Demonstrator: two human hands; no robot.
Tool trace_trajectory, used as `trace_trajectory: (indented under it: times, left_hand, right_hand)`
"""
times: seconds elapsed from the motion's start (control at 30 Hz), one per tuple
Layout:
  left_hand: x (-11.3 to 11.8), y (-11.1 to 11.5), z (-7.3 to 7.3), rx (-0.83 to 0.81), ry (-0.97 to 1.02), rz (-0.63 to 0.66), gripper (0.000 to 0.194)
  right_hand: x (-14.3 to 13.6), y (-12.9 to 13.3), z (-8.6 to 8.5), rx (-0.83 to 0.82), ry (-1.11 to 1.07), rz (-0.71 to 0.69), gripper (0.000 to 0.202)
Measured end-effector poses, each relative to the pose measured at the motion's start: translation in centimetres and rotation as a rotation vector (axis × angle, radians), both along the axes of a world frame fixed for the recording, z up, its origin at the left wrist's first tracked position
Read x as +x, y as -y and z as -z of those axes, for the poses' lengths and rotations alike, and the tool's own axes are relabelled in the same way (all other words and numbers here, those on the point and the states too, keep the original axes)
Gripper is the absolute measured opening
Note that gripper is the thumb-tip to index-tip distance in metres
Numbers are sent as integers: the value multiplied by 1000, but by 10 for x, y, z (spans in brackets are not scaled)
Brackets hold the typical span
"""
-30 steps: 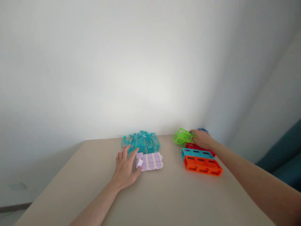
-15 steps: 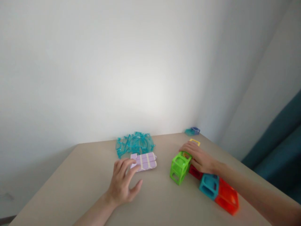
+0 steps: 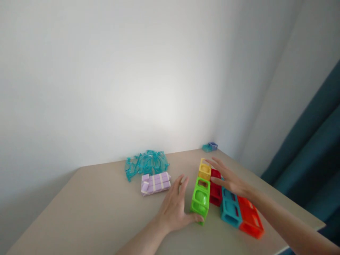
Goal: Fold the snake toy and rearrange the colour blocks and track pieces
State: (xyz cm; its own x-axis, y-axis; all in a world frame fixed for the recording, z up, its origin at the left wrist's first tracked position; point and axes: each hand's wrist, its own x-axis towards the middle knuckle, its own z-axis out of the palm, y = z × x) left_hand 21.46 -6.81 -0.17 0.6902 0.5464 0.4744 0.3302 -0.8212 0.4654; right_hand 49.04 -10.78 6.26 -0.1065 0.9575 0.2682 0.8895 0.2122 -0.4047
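My left hand (image 3: 176, 209) is open beside the green block (image 3: 201, 198), its fingers apart and the thumb across the block's near end. Whether the thumb presses on it I cannot tell. My right hand (image 3: 225, 179) hovers or rests lightly over the blocks, open, fingertips by the yellow block (image 3: 204, 170) and the dark red block (image 3: 215, 193). Green and yellow stand end to end, with dark red along their right side. Further right are a blue block (image 3: 230, 210) and an orange-red block (image 3: 249, 219), side by side; my right hand and forearm partly hide the blocks.
A purple-and-white checked packet (image 3: 156, 183) lies left of the blocks. Behind it are clear teal plastic pieces (image 3: 148, 163) near the wall. A small dark blue block (image 3: 213, 146) and a teal piece (image 3: 207, 148) sit at the far corner. A teal curtain (image 3: 313, 141) hangs at right.
My left hand has moved right, from near the packet to the green block. My right hand has loosened and lifted off the blocks. The green block now lines up with the yellow one.
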Motion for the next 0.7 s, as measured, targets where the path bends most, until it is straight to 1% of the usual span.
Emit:
trace_trajectory:
  times: [0.07, 0.17, 0.3, 0.37, 0.43, 0.5, 0.57, 0.63, 0.7]
  left_hand:
    - [5, -4, -2, -53, -6, 12, 120]
    - [5, -5, -5, -53, -12, 85, 125]
    - [-2, 1, -10, 13, 26, 267, 137]
    - [-9, 6, -14, 51, 71, 329, 137]
    - [-17, 11, -19, 81, 85, 371, 129]
    - [-27, 16, -23, 85, 36, 398, 111]
    - [-34, 19, -24, 94, 15, 382, 98]
    - [-38, 21, -21, 131, 21, 354, 79]
    - [-38, 24, -17, 146, 46, 317, 63]
  right_hand:
    - [3, 0, 8, -47, -58, -28, 71]
    - [-6, 6, 14, -44, -40, -104, 68]
    - [-25, 20, 8, -65, 1, -219, 73]
    - [-32, 26, 5, -101, -1, -258, 76]
    - [-40, 31, 3, -125, -12, -276, 80]
    - [-48, 35, 2, -121, -17, -284, 85]
    - [-56, 40, 1, -96, 6, -275, 88]
    - [-60, 46, -1, -80, 67, -234, 83]
    - [-59, 55, -2, -106, 129, -174, 74]
